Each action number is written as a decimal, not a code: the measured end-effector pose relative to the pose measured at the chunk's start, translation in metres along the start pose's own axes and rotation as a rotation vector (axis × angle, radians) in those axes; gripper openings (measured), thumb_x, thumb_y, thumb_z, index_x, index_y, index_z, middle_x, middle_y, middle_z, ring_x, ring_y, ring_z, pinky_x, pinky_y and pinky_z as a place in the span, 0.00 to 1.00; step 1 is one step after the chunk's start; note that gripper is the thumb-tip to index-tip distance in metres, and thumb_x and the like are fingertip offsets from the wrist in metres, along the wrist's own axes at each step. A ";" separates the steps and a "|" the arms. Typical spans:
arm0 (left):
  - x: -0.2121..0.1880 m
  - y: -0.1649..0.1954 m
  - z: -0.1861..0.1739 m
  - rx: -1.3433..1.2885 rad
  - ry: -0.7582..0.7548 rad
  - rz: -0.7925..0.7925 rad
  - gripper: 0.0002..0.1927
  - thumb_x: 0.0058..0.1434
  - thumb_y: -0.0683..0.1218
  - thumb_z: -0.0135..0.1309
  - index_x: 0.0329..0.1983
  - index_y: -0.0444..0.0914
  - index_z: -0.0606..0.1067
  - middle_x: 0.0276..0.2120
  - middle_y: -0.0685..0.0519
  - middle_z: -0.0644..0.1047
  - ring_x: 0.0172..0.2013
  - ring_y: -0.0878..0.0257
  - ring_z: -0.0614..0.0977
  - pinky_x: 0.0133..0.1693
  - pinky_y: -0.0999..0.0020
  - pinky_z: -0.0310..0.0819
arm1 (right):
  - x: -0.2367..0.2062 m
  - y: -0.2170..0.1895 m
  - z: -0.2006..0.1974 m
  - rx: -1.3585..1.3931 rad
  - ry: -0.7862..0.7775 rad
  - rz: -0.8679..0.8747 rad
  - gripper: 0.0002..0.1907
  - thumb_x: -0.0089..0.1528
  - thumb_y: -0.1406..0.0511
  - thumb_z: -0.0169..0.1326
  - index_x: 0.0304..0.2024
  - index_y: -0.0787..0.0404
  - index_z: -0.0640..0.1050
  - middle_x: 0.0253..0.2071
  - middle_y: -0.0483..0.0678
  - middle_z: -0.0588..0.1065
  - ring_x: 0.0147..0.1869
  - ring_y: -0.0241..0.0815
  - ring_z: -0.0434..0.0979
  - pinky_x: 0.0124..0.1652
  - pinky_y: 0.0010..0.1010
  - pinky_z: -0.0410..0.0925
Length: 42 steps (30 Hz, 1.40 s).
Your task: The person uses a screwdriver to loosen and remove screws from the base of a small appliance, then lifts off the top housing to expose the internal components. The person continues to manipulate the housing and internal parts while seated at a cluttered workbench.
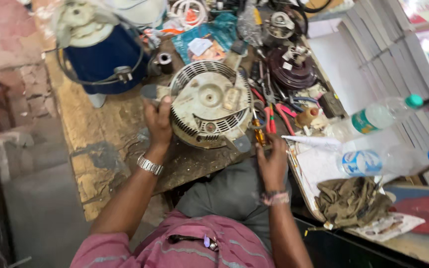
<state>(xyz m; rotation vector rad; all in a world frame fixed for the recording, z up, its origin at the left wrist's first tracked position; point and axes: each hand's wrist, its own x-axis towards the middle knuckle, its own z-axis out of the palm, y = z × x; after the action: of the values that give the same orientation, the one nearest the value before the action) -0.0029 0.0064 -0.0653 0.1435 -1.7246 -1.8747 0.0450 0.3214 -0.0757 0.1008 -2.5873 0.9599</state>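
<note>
While I lean over the workbench (100,149), my left hand (158,120) is closed on the left rim of a round, grimy cream-coloured recoil starter housing (209,104), thumb on top beside the slotted vents and the fingers wrapped under the edge. The housing sits near the front edge of the bench, tilted slightly toward me, its vent grille facing up and a grey mounting tab sticking out at the lower right. A metal wristwatch (150,165) sits on my left wrist.

My right hand (272,164) is just off the housing's lower right side, at the bench edge, with the fingers curled loosely; I cannot tell whether they pinch anything, and they do not appear to touch the housing. A beaded bracelet (274,198) circles that wrist.

Just beside my right fingers lie screwdrivers with amber and red handles (265,124) and red-handled pliers (286,116), in a clutter of tools. Behind the housing stand a dark blue cylindrical appliance body (105,57) with a white top and a cable, and a dark maroon round part (291,74). To the right, two clear plastic bottles (378,161) lie over papers, near a crumpled olive rag (351,201).
</note>
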 end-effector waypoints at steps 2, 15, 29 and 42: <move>-0.008 -0.001 0.005 -0.086 0.042 0.005 0.22 0.71 0.53 0.53 0.59 0.33 0.67 0.50 0.48 0.76 0.50 0.59 0.77 0.55 0.61 0.72 | 0.009 0.026 0.006 -0.275 -0.143 -0.052 0.26 0.54 0.63 0.67 0.52 0.64 0.75 0.48 0.63 0.76 0.50 0.64 0.76 0.46 0.48 0.69; -0.012 0.011 0.016 0.022 -0.029 0.038 0.20 0.66 0.50 0.60 0.54 0.34 0.70 0.45 0.52 0.77 0.45 0.63 0.79 0.51 0.65 0.75 | 0.046 0.052 0.035 -0.177 -0.153 -0.033 0.18 0.62 0.62 0.61 0.50 0.65 0.74 0.42 0.64 0.76 0.43 0.66 0.77 0.40 0.52 0.69; 0.049 0.014 0.034 -0.254 -0.454 -0.098 0.26 0.59 0.49 0.59 0.58 0.32 0.74 0.47 0.51 0.80 0.47 0.63 0.81 0.54 0.66 0.75 | 0.109 -0.105 -0.156 1.023 0.338 -0.326 0.10 0.73 0.62 0.54 0.51 0.60 0.70 0.39 0.51 0.74 0.38 0.40 0.77 0.35 0.30 0.74; 0.037 0.048 0.052 -0.161 -0.496 -0.029 0.28 0.58 0.50 0.59 0.59 0.31 0.75 0.50 0.49 0.80 0.49 0.63 0.81 0.55 0.67 0.74 | 0.130 -0.114 -0.119 1.287 0.386 -0.445 0.22 0.77 0.53 0.45 0.39 0.64 0.65 0.24 0.50 0.61 0.20 0.38 0.59 0.20 0.27 0.60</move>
<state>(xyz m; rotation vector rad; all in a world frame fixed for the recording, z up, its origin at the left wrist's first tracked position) -0.0405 0.0349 -0.0011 -0.3929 -1.8715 -2.1905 -0.0152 0.3192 0.1253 0.6882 -1.1795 1.9916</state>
